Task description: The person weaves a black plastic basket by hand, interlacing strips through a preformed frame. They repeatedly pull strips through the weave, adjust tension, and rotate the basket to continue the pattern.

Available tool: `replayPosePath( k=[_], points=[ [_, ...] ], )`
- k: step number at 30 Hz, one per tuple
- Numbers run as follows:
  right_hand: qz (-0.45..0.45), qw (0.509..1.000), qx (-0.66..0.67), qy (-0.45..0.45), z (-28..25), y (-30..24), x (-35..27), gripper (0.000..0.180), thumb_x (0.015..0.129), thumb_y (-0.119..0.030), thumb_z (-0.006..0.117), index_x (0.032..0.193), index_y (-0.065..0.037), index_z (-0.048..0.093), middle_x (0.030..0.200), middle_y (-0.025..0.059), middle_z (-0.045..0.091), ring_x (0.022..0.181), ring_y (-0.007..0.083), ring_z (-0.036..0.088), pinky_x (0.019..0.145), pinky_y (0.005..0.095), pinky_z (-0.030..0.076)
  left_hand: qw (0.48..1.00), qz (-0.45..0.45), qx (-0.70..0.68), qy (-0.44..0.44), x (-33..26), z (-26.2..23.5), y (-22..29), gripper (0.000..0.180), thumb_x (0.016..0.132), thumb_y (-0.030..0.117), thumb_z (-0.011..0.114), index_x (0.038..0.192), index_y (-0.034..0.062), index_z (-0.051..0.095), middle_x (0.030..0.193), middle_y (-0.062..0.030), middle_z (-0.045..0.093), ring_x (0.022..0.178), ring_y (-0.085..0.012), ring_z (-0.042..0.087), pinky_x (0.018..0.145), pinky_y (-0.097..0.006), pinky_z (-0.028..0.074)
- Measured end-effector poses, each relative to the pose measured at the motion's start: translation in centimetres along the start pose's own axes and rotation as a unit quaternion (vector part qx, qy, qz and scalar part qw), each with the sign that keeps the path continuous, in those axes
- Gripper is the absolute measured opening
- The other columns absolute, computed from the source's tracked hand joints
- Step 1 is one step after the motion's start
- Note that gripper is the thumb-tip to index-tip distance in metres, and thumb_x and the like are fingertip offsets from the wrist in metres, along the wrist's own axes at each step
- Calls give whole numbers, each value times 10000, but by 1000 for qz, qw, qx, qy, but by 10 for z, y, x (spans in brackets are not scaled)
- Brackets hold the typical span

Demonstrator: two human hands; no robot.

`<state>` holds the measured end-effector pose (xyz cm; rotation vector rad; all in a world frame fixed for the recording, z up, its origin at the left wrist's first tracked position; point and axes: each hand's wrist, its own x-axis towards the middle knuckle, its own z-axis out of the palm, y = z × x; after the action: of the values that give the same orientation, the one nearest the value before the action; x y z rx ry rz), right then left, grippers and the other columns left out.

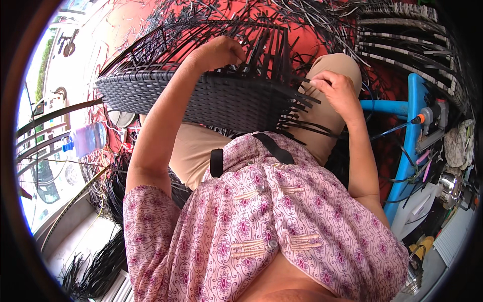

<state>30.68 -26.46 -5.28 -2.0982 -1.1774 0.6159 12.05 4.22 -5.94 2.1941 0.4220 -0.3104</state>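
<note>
Across my lap lies a partly woven black wicker panel (221, 100), its near side tightly plaited. Loose black strips (261, 50) stick up from its far side, and more strip ends poke out at its right edge. My left hand (220, 52) is over the far edge of the weave, fingers curled and pressed together among the strips; what they hold is hidden. Beside the panel's right corner, my right hand (338, 89) has thumb and forefinger pinched on the end of a thin black strip (303, 80).
Heaps of loose black strips (322, 17) cover the red floor ahead. A woven frame (402, 40) stands at the far right. To the right is a blue plastic stool (410, 146) with a tool bearing an orange fitting (418, 119). A clear bottle (88, 140) is at the left.
</note>
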Motion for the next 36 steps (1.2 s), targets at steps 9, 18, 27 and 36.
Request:
replayPosePath(
  k=[9, 18, 27, 36],
  points=[
    [8, 997, 76, -7, 16, 1, 12, 180, 921, -173, 705, 919, 6, 718, 725, 5, 652, 684, 71, 571, 665, 267, 484, 993, -12, 116, -19, -9, -8, -1, 187, 840, 66, 633, 988, 69, 747, 925, -83, 747, 870, -220, 712, 807, -356, 554],
    [67, 993, 96, -30, 23, -5, 12, 172, 925, -167, 703, 922, 4, 723, 744, 11, 673, 710, 75, 598, 686, 265, 497, 985, -106, 110, -79, -8, -21, 15, 312, 843, 5, 564, 1096, 86, 728, 899, -78, 727, 818, -140, 674, 782, -294, 545],
    [54, 994, 96, -16, -5, 10, 1, 181, 933, -185, 693, 938, -8, 724, 731, -11, 623, 665, 66, 532, 628, 247, 438, 994, -61, -68, 66, -20, -19, -31, 203, 778, 70, 683, 962, 81, 769, 810, -65, 734, 746, -141, 675, 716, -291, 541],
    [89, 988, 126, -15, -2, 9, 2, 186, 911, -182, 706, 943, 0, 727, 706, 9, 636, 664, 70, 537, 636, 263, 454, 974, 3, 222, 38, -24, -12, -13, 134, 827, 97, 672, 935, 68, 746, 931, -110, 740, 906, -299, 708, 832, -393, 550]
  ],
)
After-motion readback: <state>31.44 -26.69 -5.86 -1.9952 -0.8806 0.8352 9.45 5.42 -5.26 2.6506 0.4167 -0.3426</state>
